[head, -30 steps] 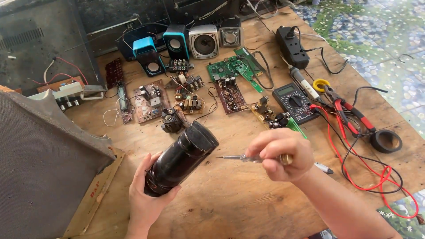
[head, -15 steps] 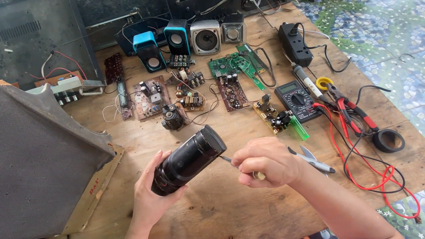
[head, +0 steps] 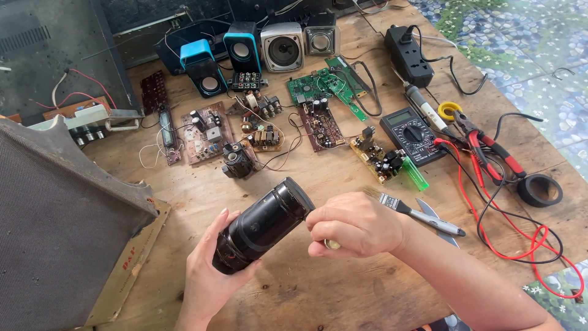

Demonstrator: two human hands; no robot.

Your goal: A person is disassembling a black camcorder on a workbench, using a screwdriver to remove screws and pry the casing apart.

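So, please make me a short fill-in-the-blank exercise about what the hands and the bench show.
1. The left hand holds a black ____.
2. The right hand is closed at the cylinder's ____ end.
3. The small brush lies on the ____ table.
4. The multimeter's leads are red and ____.

Missing words: cylinder; upper; wooden; black

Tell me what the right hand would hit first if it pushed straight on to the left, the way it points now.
Most likely the black cylinder: the right hand already sits at its upper end, with the tool it grips aimed at that rim. The left hand holds the cylinder's lower end. Whether the tool tip already touches is hidden.
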